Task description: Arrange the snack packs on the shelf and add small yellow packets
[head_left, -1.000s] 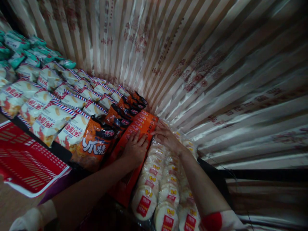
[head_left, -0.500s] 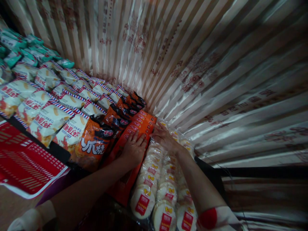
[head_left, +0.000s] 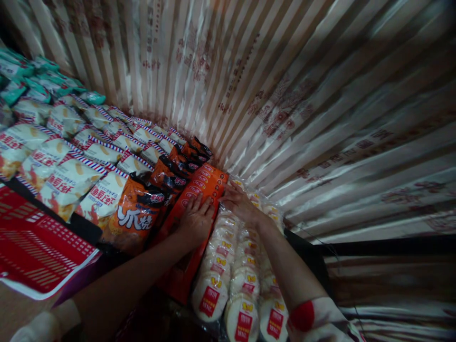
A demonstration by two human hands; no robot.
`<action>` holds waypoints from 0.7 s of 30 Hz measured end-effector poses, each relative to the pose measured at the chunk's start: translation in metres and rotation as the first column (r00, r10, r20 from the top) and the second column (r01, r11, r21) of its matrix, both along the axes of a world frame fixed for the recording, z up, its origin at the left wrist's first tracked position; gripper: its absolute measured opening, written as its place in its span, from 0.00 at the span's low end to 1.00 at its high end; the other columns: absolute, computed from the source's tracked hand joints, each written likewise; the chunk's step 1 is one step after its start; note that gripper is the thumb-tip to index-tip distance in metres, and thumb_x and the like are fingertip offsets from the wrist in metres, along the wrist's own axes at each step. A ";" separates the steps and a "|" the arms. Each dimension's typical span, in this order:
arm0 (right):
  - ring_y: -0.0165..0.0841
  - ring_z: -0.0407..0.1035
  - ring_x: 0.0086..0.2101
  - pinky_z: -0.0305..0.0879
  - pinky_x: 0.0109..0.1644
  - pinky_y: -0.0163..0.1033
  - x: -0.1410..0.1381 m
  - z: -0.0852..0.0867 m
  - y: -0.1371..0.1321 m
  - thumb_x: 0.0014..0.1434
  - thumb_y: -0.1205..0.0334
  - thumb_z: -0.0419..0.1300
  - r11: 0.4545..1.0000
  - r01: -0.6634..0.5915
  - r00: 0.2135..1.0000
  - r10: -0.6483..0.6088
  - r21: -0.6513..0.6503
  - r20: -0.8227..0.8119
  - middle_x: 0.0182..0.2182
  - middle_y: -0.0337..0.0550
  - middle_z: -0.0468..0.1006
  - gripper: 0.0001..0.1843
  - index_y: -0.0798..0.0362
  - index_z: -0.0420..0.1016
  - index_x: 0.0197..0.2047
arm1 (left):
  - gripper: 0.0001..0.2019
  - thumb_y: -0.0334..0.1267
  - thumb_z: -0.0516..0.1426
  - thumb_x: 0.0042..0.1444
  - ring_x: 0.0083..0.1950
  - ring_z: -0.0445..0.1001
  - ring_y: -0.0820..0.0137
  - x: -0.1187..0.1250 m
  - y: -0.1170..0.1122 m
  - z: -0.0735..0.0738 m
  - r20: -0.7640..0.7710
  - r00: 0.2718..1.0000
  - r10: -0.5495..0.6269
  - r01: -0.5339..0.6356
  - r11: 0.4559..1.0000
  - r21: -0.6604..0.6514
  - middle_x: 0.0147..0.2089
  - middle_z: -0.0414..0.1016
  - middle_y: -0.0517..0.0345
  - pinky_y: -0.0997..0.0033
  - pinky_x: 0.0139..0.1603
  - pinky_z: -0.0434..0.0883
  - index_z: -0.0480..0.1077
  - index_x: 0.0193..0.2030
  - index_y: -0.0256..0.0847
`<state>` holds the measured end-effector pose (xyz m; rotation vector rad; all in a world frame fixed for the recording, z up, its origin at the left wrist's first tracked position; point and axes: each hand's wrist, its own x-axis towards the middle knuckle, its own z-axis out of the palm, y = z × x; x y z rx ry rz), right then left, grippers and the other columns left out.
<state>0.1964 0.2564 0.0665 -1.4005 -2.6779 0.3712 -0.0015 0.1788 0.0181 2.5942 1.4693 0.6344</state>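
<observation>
A long orange packet (head_left: 199,190) lies on the display between orange snack bags (head_left: 137,213) and rows of white round cracker packs (head_left: 221,270). My left hand (head_left: 194,221) lies flat on the orange packet with its fingers stretched out. My right hand (head_left: 238,203) rests at the packet's right edge, on the far end of the cracker packs. Its fingers are partly spread and reach toward the packet's side. Neither hand lifts anything.
White snack bags with red and blue stripes (head_left: 71,161) fill the left of the display, and green bags (head_left: 39,80) lie behind them. A red basket (head_left: 35,247) sits at lower left. A striped satin curtain (head_left: 285,95) hangs close behind.
Both hands stay on the orange packet and the cracker packs. The view has drifted slightly, so everything sits a little further left and higher in the picture.
</observation>
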 end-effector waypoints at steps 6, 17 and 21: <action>0.38 0.54 0.64 0.44 0.70 0.60 -0.003 0.006 -0.003 0.57 0.68 0.55 1.000 0.001 1.000 -0.001 -0.011 0.007 0.58 0.38 0.71 0.15 0.44 0.82 0.40 | 0.20 0.38 0.50 0.63 0.69 0.55 0.51 0.001 0.001 0.000 0.026 1.000 -0.001 0.002 1.000 -0.019 0.66 0.64 0.47 0.44 0.67 0.53 0.67 0.60 0.37; 0.41 0.52 0.65 0.45 0.68 0.63 0.001 -0.004 0.000 0.56 0.68 0.55 0.999 0.036 0.999 -0.035 0.010 -0.026 0.61 0.39 0.68 0.15 0.45 0.82 0.39 | 0.21 0.39 0.46 0.65 0.70 0.53 0.53 -0.009 -0.007 0.006 -0.019 0.999 -0.043 0.043 0.998 0.035 0.67 0.62 0.45 0.45 0.68 0.52 0.66 0.61 0.35; 0.40 0.54 0.64 0.43 0.69 0.63 -0.002 -0.001 -0.002 0.56 0.69 0.55 1.000 0.026 1.000 -0.026 -0.010 -0.018 0.59 0.39 0.70 0.16 0.45 0.82 0.39 | 0.22 0.37 0.47 0.65 0.71 0.50 0.52 -0.021 -0.022 0.011 -0.087 0.995 -0.053 0.052 0.999 -0.011 0.69 0.58 0.47 0.46 0.68 0.52 0.62 0.64 0.37</action>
